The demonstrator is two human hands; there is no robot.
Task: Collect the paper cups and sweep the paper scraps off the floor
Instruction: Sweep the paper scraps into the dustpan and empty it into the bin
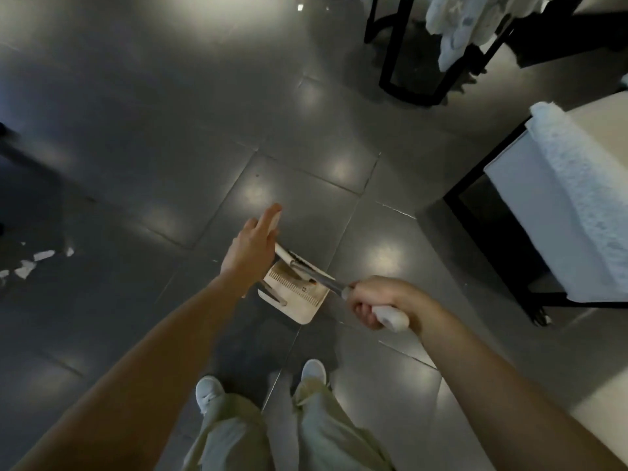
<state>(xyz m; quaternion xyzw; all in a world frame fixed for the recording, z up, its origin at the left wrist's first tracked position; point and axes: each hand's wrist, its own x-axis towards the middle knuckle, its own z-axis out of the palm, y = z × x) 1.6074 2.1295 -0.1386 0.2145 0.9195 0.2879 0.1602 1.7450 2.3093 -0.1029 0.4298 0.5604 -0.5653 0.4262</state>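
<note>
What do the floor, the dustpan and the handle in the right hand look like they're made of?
The floor looks like glazed dark grey tile: grout lines and mirror-like lamp reflections. The dustpan looks like cream moulded plastic, matte, with a row of comb teeth. The handle in the right hand seems to have a pale plastic grip on a darker, possibly metal, shaft; blur leaves that open.

Both forearms are seen bare, with no sleeves, watch or rings in view. Loose, pale khaki trousers [319, 433] are worn, creased at the hems. White low shoes [209, 390] are worn on both feet; laces cannot be made out.
</note>
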